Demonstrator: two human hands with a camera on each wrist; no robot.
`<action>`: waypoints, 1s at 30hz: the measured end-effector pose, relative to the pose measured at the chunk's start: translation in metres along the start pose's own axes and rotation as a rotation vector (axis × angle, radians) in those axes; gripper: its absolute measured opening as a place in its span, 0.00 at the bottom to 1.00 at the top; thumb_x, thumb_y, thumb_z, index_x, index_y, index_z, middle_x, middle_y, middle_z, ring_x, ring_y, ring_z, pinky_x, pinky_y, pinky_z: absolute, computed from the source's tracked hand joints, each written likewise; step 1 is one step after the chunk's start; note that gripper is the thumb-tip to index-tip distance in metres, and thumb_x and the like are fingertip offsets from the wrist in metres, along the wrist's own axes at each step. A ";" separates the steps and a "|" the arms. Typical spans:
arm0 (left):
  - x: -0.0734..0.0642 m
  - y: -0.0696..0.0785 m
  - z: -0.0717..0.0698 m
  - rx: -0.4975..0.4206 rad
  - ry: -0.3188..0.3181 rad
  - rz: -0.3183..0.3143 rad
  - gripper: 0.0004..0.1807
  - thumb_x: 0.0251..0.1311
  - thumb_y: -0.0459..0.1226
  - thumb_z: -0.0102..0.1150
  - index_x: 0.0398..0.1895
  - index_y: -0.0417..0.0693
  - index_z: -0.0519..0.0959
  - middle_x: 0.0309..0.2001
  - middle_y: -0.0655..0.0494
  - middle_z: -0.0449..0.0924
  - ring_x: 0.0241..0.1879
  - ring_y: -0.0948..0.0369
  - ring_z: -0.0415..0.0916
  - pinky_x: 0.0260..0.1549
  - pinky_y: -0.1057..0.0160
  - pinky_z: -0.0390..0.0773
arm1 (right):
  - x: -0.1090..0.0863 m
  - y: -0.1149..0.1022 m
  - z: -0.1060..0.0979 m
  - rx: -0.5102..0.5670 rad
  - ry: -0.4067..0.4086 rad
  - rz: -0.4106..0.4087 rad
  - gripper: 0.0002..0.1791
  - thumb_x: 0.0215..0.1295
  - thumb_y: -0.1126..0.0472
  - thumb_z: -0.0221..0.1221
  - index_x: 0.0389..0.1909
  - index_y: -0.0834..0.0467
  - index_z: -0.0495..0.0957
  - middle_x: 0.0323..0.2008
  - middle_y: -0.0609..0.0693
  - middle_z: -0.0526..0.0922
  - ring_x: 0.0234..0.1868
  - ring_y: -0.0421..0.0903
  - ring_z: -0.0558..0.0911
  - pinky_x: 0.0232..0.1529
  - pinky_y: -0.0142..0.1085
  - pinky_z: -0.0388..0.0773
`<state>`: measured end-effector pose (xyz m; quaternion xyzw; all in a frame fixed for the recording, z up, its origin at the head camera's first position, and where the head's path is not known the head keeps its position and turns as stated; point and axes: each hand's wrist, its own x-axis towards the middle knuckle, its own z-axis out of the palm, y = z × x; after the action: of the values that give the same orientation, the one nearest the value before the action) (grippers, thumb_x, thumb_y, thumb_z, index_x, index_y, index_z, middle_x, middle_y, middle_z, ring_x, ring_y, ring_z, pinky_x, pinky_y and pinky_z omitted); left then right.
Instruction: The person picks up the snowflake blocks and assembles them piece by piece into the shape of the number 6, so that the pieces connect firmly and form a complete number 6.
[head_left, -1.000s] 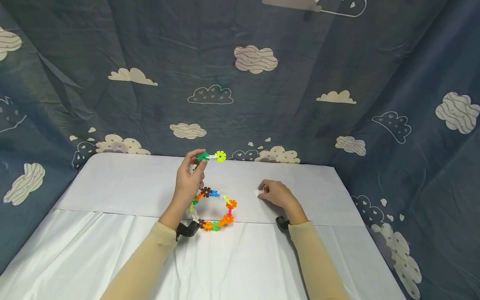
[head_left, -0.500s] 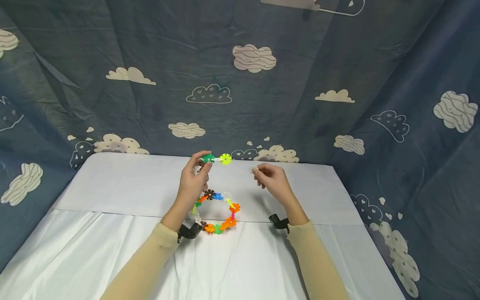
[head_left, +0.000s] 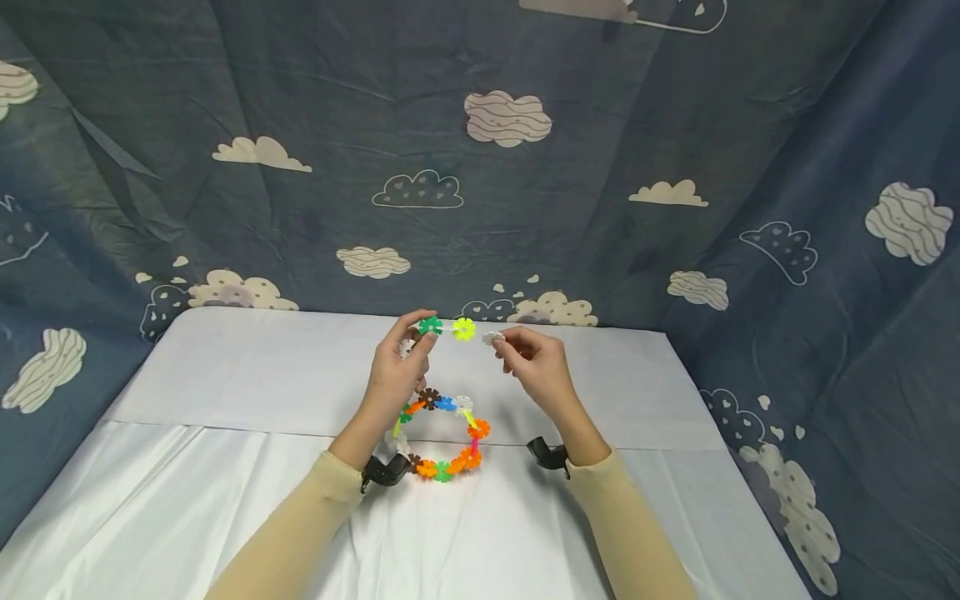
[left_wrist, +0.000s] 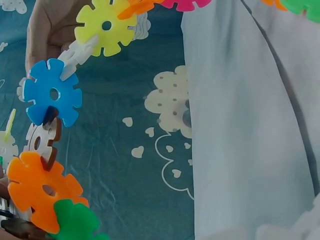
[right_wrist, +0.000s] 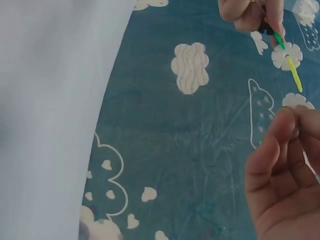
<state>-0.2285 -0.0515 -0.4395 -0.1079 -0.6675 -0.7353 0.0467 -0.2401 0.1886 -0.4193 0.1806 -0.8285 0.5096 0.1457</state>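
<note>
My left hand (head_left: 390,379) pinches the green flower-shaped disc (head_left: 431,327) of a chain of slotted plastic discs. A white disc and a yellow-green disc (head_left: 465,323) stick out from it to the right. Below the hand, the chain (head_left: 470,458) curves in a loop of orange, brown, blue, green and white discs. The left wrist view shows a blue disc (left_wrist: 37,95) and an orange disc (left_wrist: 26,187) of it close up. My right hand (head_left: 542,367) pinches a loose white disc (head_left: 491,337) by its edge, a short gap from the yellow-green one.
A white cloth (head_left: 652,517) covers the table. Behind it hangs a dark blue curtain (head_left: 315,92) with cloud prints. Each wrist wears a black strap mount, the right mount (head_left: 547,454) and the left mount (head_left: 386,472).
The right hand has lifted the white disc off the table and brought it up and left towards the chain's yellow-green end. The left hand has shifted slightly right and down with the chain.
</note>
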 end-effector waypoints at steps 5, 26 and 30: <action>-0.001 0.001 0.003 0.018 -0.003 0.007 0.17 0.79 0.47 0.59 0.67 0.72 0.76 0.45 0.54 0.67 0.19 0.64 0.58 0.15 0.71 0.64 | -0.001 -0.002 0.001 -0.198 0.045 -0.213 0.04 0.69 0.67 0.69 0.43 0.60 0.89 0.32 0.53 0.89 0.25 0.44 0.82 0.26 0.29 0.81; -0.004 0.003 0.007 0.047 -0.024 0.024 0.17 0.78 0.48 0.59 0.67 0.71 0.77 0.44 0.53 0.67 0.19 0.64 0.58 0.15 0.71 0.63 | -0.005 -0.012 0.001 -0.728 0.198 -0.677 0.08 0.66 0.70 0.70 0.44 0.60 0.90 0.29 0.52 0.83 0.24 0.46 0.82 0.26 0.35 0.83; -0.004 0.002 0.007 0.045 -0.016 0.031 0.17 0.78 0.48 0.59 0.67 0.71 0.77 0.45 0.53 0.67 0.19 0.64 0.58 0.15 0.71 0.64 | -0.006 -0.013 0.002 -0.703 0.211 -0.703 0.08 0.66 0.70 0.70 0.45 0.61 0.90 0.29 0.52 0.83 0.25 0.47 0.82 0.27 0.36 0.84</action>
<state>-0.2232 -0.0451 -0.4376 -0.1229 -0.6826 -0.7183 0.0550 -0.2291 0.1823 -0.4123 0.3361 -0.8198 0.1356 0.4433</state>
